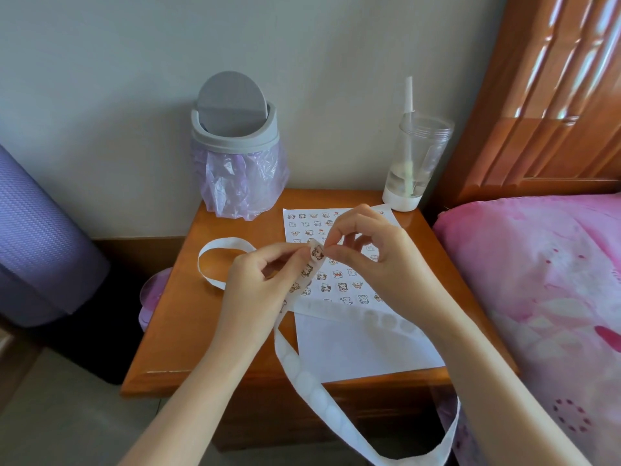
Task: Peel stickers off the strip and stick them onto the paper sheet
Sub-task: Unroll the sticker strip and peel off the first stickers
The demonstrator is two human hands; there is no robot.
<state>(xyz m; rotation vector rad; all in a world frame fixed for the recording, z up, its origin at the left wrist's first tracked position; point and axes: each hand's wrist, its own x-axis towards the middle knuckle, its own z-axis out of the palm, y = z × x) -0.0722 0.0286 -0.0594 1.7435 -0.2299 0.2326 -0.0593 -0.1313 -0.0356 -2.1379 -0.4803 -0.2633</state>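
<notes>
- Head view: the left hand [258, 280] pinches the long white backing strip [304, 378] between thumb and fingertips. It holds the strip raised above the orange-brown wooden worktop [188, 331], seemingly bending it so a sticker's edge lifts.
- The right hand [376, 260] nips the small round cartoon sticker [317, 253] at that bend with thumb and forefinger, its other fingers loosely curled. The peel looks begun but not finished.
- One part of the strip curls in a loop on the worktop to the left; the rest hangs off the front edge, probably to keep the slack clear of the work.
- The white paper sheet [363, 348] lies flat beneath the hands. Rows of stickers fill its far part and its near part is bare, leaving room for more.
- Count: two hands, one strip, one sheet, one sticker in the fingers. The stickers on the sheet are many and partly hidden, so no exact tally.
- Behind stand one grey swing-lid bin with a lilac liner [235, 139] and one clear plastic cup with a straw [415, 163].
</notes>
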